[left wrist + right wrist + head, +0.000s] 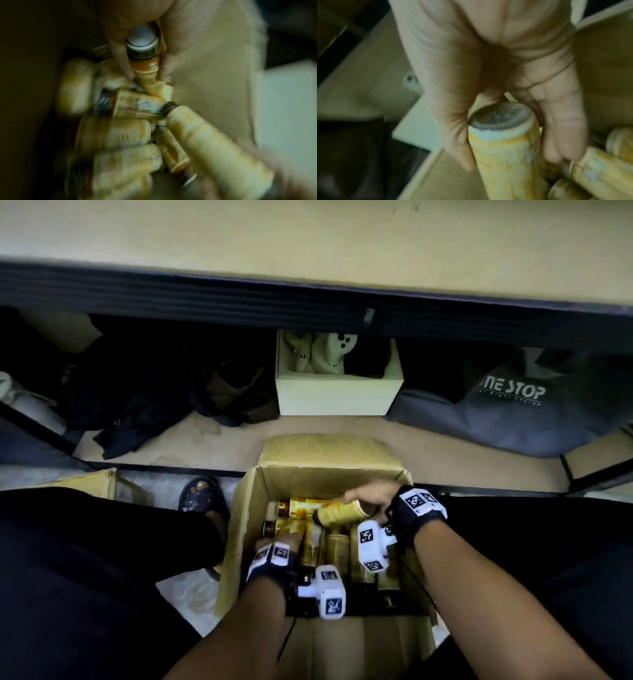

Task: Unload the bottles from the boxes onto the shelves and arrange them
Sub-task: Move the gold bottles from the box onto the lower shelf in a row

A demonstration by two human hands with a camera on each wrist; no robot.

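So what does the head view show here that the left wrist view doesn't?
Only the head view shows the low shelf, a white box and a grey bag on it, and both forearms.

Only the left wrist view shows the left hand pinching a bottle near its neck.

Both show the cardboard box of bottles and the right hand's bottle.

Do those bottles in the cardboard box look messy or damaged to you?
Yes. The bottles lie jumbled in the cardboard box, labels stained orange-brown. The one the right hand holds has a smeared, wrinkled label.
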